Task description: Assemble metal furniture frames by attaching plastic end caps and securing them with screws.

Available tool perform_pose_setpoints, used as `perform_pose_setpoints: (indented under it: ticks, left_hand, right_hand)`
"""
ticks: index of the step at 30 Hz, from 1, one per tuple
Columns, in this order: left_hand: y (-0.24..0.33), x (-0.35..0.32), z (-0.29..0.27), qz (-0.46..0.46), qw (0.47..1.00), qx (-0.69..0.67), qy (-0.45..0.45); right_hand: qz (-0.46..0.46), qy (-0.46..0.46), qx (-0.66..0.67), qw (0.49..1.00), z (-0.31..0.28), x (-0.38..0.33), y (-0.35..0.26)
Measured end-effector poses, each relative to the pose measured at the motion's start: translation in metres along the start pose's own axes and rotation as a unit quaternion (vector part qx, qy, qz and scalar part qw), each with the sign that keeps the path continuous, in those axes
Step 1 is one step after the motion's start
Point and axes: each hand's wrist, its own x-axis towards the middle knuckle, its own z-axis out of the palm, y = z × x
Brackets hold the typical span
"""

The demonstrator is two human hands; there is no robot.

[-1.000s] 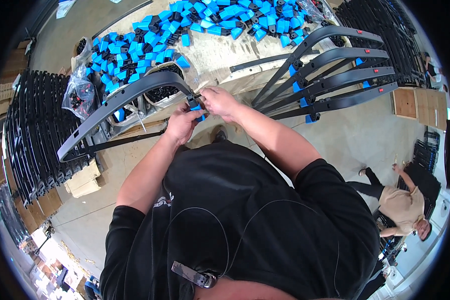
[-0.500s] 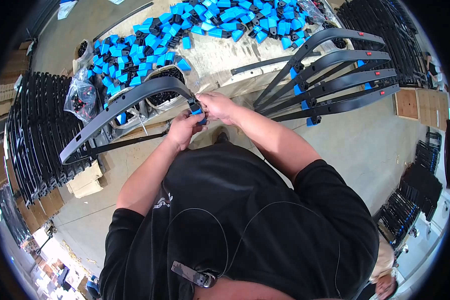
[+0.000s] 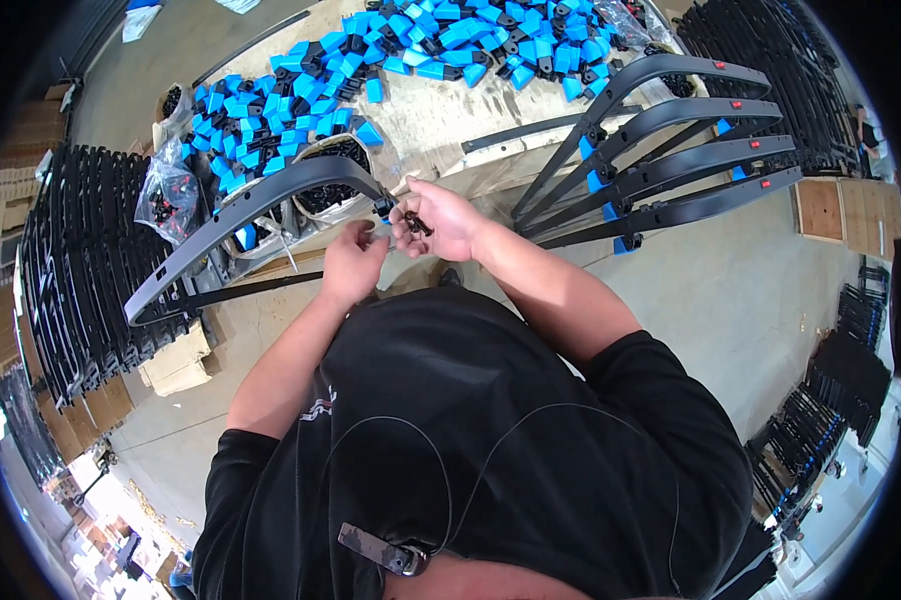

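Several small dark bolts [image 3: 417, 223] lie in the curled palm and fingers of my right hand [image 3: 449, 218], which is turned up beside the end of a curved black metal frame [image 3: 236, 207]. A small blue-and-black piece [image 3: 384, 208] sits at that end, partly hidden by my hands. Just left of my right hand and below the frame's end is my left hand [image 3: 353, 262]. Its fingers are bent and drawn together, and what they pinch, if anything, is too small to make out.
Many blue-and-black plastic pieces [image 3: 451, 40] are heaped on the worktable [image 3: 421, 115]. A bag of small black parts [image 3: 321, 190] stands at its near edge. Similar curved frames [image 3: 691, 160] lean on the right, with stacks of black frames [image 3: 81, 270] at the left.
My left hand has let go of the blue piece at the frame's end and moved down and left. My right hand has turned palm up, showing the bolts.
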Motion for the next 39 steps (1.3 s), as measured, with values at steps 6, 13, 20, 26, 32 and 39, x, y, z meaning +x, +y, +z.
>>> perform_pose_setpoints:
  ticks: [6, 13, 20, 26, 32, 39]
  left_hand:
    - [0.061, -0.029, -0.028, 0.473, 0.857, 0.171, 0.113]
    - [0.047, -0.027, -0.023, 0.398, 0.891, 0.203, 0.079]
    - [0.021, -0.008, -0.014, 0.180, 0.979, -0.040, 0.084]
    - [0.002, 0.025, -0.009, 0.051, 0.970, -0.238, 0.000]
    - [0.000, 0.031, -0.010, -0.001, 0.914, -0.398, -0.074]
    - [0.003, 0.035, -0.004, -0.072, 0.903, -0.414, -0.089]
  right_hand:
    - [-0.033, -0.062, 0.055, 0.996, 0.021, -0.016, 0.008]
    - [-0.032, -0.094, -0.033, 0.994, 0.021, -0.010, 0.016]
    - [-0.073, 0.184, -0.195, 0.961, 0.002, 0.009, 0.020]
    - [-0.285, 0.269, -0.584, 0.711, 0.016, 0.019, 0.014]
    - [-0.256, 0.279, -0.666, 0.643, 0.031, 0.013, 0.013]
    - [-0.260, 0.277, -0.666, 0.642, 0.032, 0.015, 0.013]
